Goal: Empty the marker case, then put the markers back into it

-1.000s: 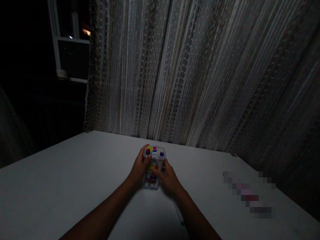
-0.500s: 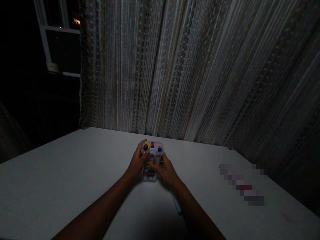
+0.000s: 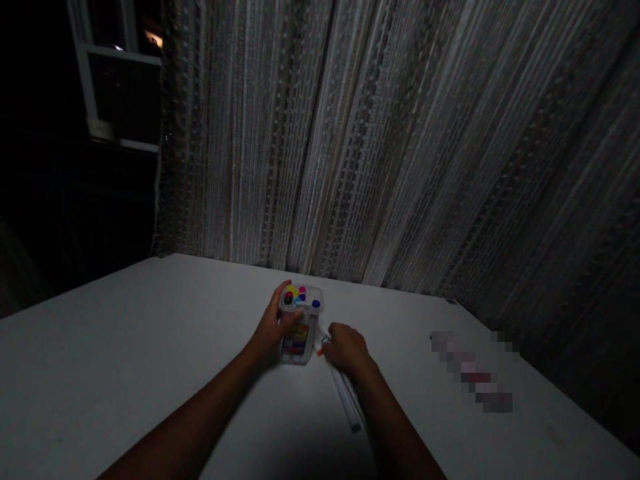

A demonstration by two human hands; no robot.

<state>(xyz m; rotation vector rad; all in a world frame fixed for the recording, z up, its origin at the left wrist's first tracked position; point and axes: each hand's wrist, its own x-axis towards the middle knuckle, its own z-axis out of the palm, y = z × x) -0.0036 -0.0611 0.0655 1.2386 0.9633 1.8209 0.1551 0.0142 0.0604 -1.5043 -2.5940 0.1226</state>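
Observation:
A clear plastic tub of markers (image 3: pixel 300 323) with coloured caps stands upright on the white table (image 3: pixel 125 373). My left hand (image 3: pixel 270 330) is wrapped round its left side. Just right of the tub, my right hand (image 3: pixel 346 348) is closed on one or more white markers (image 3: pixel 345 393). The markers lie along the table under my wrist, with an orange tip near the tub and a green end towards me. How many markers the fingers hold is unclear in the dim light.
A striped curtain (image 3: pixel 400 147) hangs close behind the table's far edge. A dark window (image 3: pixel 120 73) shows at the upper left. A blurred-out object (image 3: pixel 473 370) lies on the table to the right.
My right hand has left the tub and moved right and down onto the markers on the table. The left hand has stayed on the tub.

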